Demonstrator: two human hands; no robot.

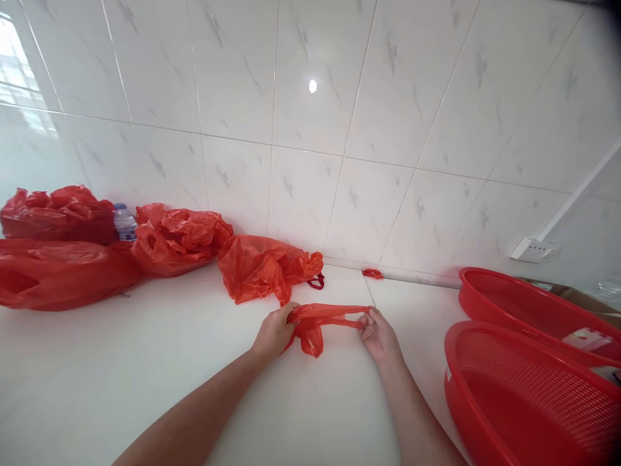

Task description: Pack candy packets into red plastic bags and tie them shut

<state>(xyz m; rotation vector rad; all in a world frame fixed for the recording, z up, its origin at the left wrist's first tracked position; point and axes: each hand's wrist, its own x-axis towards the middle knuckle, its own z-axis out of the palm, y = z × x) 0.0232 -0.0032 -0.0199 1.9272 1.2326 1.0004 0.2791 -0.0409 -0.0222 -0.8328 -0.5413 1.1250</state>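
A small red plastic bag [315, 321] is stretched between both hands just above the white counter [145, 362]. My left hand [275, 332] is closed around its left end, where a bunched part hangs down. My right hand [377, 334] pinches the bag's right end with fingers pressed together. Behind them lies a crumpled red plastic bag [262, 266] with a dark red handle loop by the wall.
More red plastic bags [177, 239] are piled at the back left, with a water bottle [125, 221] among them. Two red perforated baskets [528, 388] sit at the right. A small red scrap [372, 274] lies by the tiled wall. A white socket [533, 249] is on the right wall.
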